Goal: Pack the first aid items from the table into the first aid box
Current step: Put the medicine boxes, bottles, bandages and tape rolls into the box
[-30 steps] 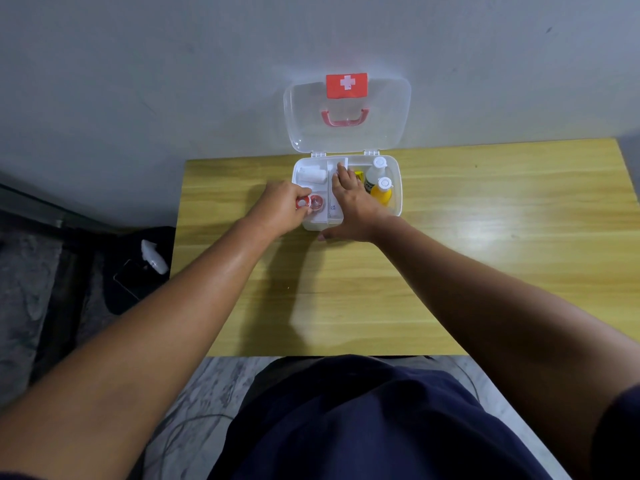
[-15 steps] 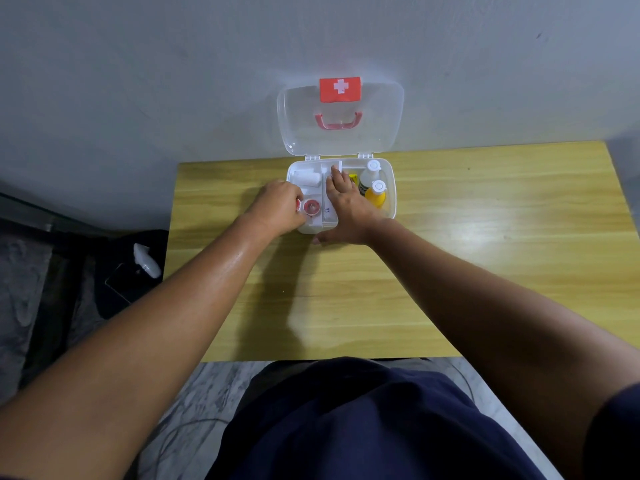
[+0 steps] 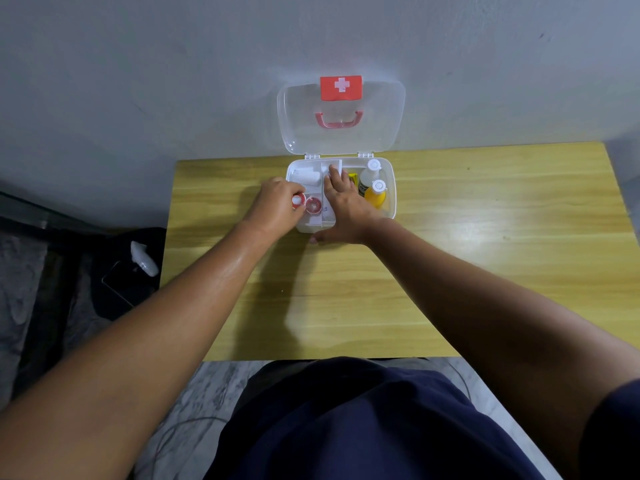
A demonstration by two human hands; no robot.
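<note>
Left hand (image 3: 277, 202) pinches a red-and-white roll (image 3: 298, 201); right hand (image 3: 343, 206) lies flat, released, in the first aid box (image 3: 389, 188).

A white spray bottle (image 3: 144, 259) and a dark phone (image 3: 117, 287) lie on black fabric (image 3: 114, 271), left of the wooden table (image 3: 485, 271).

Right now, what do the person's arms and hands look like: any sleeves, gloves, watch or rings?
Both forearms are bare from wrist to past the elbow. The left hand and right hand wear no gloves, and no watch or wristband shows. Rings cannot be ruled out; the fingers are too small to tell. A dark navy sleeve edge shows on the right upper arm, matching the navy garment on the torso.
</note>
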